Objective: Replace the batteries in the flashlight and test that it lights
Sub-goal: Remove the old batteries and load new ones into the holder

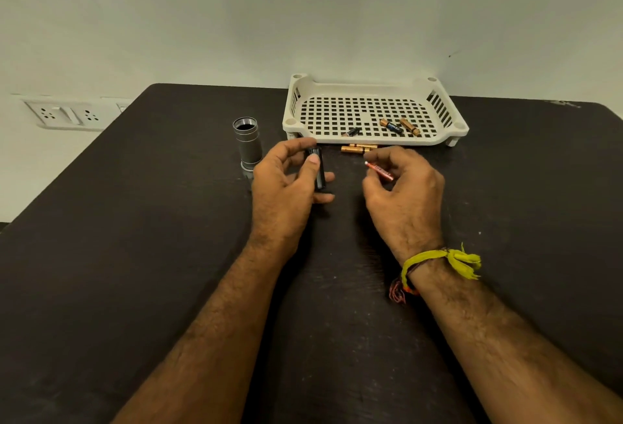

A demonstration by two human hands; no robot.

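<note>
Batteries go in next: the right hand (403,187) pinches a thin red battery (379,171), pointing left toward the black battery holder (319,169) gripped upright by the left hand (286,177), mid-frame.

Dim, even indoor light with a greenish cast; soft faint shadows under the hands; wide-angle bending at the edges; slightly soft, noisy detail throughout.

One head-worn camera is looking forward and down, close over the table (135,255); wall (303,12) closing the far edge.
</note>
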